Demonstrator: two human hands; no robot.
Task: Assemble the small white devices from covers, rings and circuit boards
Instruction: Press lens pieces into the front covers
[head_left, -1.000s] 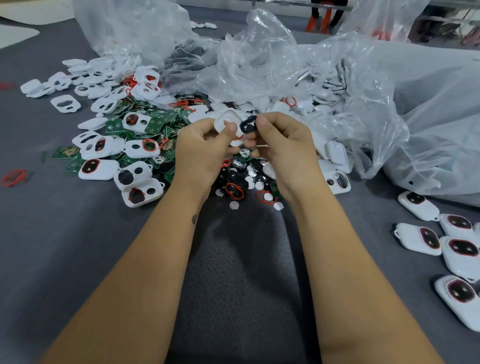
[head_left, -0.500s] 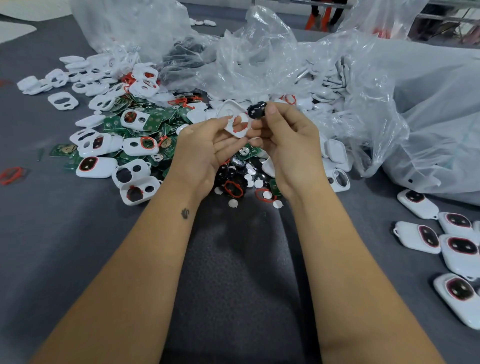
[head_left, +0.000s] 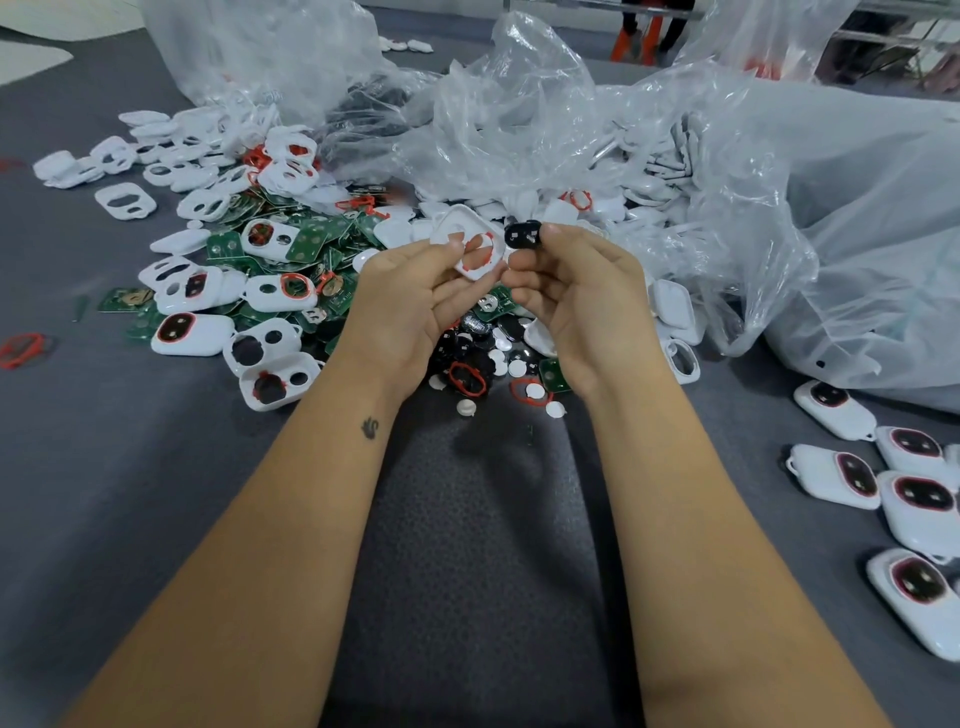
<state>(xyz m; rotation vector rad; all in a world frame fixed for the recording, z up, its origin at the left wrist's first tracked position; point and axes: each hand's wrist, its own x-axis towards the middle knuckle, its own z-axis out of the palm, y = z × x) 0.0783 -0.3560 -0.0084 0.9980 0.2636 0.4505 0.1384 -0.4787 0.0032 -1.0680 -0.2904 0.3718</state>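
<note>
My left hand (head_left: 410, 296) holds a white cover (head_left: 464, 224) with a red ring (head_left: 479, 252) seated in its opening, tilted up above the pile. My right hand (head_left: 576, 291) pinches a small black oval pad (head_left: 523, 235) just to the right of the cover, a small gap apart from it. Below the hands lies a heap of black pads, white discs and red rings (head_left: 467, 376). Green circuit boards (head_left: 317, 236) and white covers (head_left: 270, 296) are scattered to the left.
Crumpled clear plastic bags (head_left: 545, 124) with more white parts fill the back and right. Several finished white devices (head_left: 836, 475) lie at the right on the grey table. A loose red ring (head_left: 21, 349) sits at the far left.
Both hands have turned palm-up and parted slightly. The black pad has come off the cover and now sits beside it to the right.
</note>
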